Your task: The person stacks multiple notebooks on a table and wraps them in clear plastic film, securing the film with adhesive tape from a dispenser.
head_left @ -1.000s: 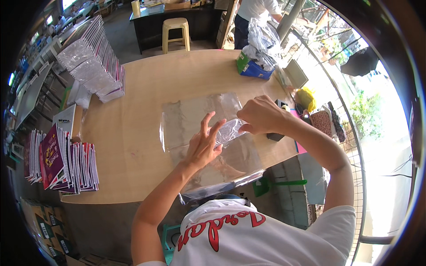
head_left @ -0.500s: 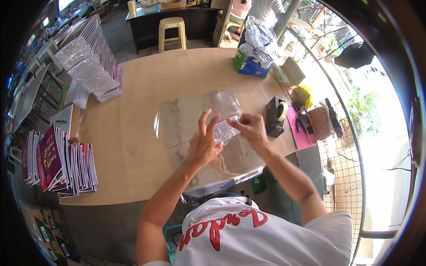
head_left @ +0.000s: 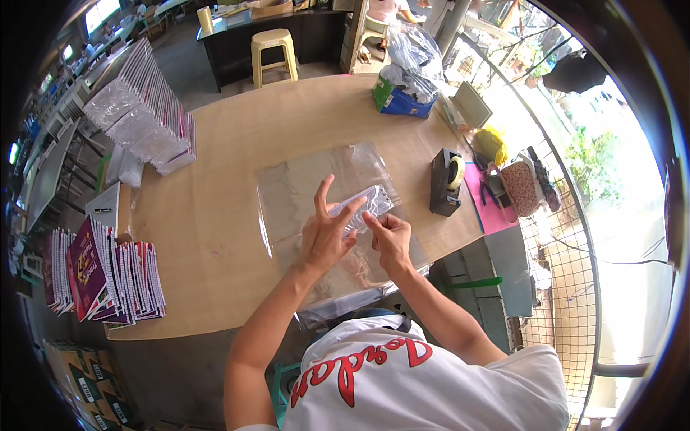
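Note:
A small crinkled piece of clear plastic (head_left: 375,199) is held up between my hands, over the middle of the table. My left hand (head_left: 327,233) grips its left side between thumb and a finger, with another finger raised away. Close beside it, my right hand (head_left: 392,241) pinches the plastic's lower right part, fingers curled in. Whether anything lies inside the plastic, I cannot tell. Beneath both hands, large clear plastic sheets (head_left: 287,183) lie flat, reaching toward the table's near edge.
The wooden table (head_left: 215,215) carries stacked plastic-wrapped notebooks (head_left: 140,115) at far left and spiral notebooks (head_left: 108,276) at near left. Rightward are a black tape dispenser (head_left: 442,187), a pink sheet (head_left: 496,215) and a patterned pouch (head_left: 519,188). A blue-green box (head_left: 402,102) holds crumpled plastic.
My right hand has come left and slightly down, closer to my left hand, still pinching the clear plastic. My left hand has shifted only slightly.

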`<state>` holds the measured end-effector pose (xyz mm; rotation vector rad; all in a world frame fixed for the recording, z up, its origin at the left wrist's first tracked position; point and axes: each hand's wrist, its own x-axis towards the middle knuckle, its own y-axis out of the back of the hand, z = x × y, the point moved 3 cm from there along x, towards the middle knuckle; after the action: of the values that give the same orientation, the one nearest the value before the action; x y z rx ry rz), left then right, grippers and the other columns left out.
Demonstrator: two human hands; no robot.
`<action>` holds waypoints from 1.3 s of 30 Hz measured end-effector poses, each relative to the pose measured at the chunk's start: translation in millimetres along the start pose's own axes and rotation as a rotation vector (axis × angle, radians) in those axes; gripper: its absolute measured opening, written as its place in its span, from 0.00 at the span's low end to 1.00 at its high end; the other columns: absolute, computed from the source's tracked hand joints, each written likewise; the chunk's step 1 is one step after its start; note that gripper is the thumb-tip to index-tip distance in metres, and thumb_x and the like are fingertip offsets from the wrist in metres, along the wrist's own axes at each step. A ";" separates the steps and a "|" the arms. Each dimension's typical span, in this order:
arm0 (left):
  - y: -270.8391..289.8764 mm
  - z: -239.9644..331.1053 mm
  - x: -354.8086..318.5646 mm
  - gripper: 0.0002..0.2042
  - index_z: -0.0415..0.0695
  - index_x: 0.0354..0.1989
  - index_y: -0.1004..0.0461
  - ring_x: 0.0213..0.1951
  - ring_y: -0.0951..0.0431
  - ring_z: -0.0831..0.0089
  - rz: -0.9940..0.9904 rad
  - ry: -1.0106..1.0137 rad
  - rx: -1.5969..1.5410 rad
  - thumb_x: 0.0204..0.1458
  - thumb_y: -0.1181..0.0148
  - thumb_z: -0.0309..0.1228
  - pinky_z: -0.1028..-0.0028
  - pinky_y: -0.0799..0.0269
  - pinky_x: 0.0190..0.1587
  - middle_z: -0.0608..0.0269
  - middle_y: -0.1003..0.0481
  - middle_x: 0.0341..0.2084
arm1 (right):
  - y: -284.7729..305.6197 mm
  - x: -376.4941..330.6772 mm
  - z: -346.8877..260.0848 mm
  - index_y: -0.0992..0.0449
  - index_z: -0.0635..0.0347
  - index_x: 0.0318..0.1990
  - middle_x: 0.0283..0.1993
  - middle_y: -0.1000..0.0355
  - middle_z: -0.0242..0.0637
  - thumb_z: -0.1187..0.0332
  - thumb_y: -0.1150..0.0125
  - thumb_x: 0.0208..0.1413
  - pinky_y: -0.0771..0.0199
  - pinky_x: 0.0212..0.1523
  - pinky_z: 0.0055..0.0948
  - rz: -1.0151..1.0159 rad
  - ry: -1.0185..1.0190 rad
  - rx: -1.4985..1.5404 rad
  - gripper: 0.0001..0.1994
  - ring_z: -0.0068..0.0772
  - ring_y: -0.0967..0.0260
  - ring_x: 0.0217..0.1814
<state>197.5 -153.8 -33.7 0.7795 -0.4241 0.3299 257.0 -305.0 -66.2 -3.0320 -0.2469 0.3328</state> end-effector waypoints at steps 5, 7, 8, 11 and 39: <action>-1.5 -4.0 2.5 0.28 0.57 0.53 0.21 0.49 0.21 0.56 -0.100 0.000 0.114 0.37 0.29 0.25 0.64 0.18 0.44 0.48 0.55 0.71 | 14.3 -14.5 19.1 0.31 0.59 0.19 0.16 0.38 0.24 0.59 0.25 0.51 0.51 0.14 0.20 -0.024 -0.139 0.097 0.21 0.14 0.47 0.13; -0.7 -2.9 6.7 0.27 0.57 0.52 0.20 0.49 0.22 0.57 -0.134 0.031 0.097 0.37 0.29 0.26 0.64 0.19 0.46 0.48 0.51 0.70 | 27.4 -15.0 33.0 0.28 0.61 0.25 0.18 0.38 0.26 0.64 0.30 0.56 0.48 0.18 0.21 -0.139 -0.188 0.136 0.15 0.16 0.46 0.17; -1.6 -2.7 8.8 0.25 0.57 0.51 0.19 0.49 0.22 0.58 -0.166 0.066 0.076 0.38 0.30 0.27 0.64 0.20 0.47 0.48 0.47 0.69 | 31.8 -9.5 43.8 0.28 0.61 0.25 0.18 0.38 0.26 0.64 0.30 0.56 0.48 0.18 0.21 -0.134 -0.186 0.141 0.15 0.16 0.46 0.17; -6.9 -11.1 4.8 0.25 0.57 0.52 0.20 0.48 0.22 0.59 -0.139 -0.031 0.218 0.39 0.31 0.30 0.63 0.22 0.50 0.53 0.34 0.63 | 27.2 4.1 68.4 0.28 0.59 0.23 0.17 0.33 0.27 0.63 0.27 0.53 0.40 0.18 0.20 -0.209 -0.116 0.239 0.16 0.17 0.39 0.16; 54.3 59.4 -18.2 0.46 0.62 0.74 0.55 0.70 0.45 0.56 -0.326 -0.216 0.443 0.48 0.33 0.42 0.49 0.44 0.66 0.47 0.45 0.68 | -11.6 41.5 -51.1 0.45 0.65 0.70 0.61 0.32 0.47 0.75 0.42 0.54 0.28 0.61 0.36 -0.703 -0.373 0.391 0.34 0.38 0.31 0.61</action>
<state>143.5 -163.4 28.0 1.3063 -0.4227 0.0293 306.6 -289.8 -24.0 -2.2900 -1.0806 0.7585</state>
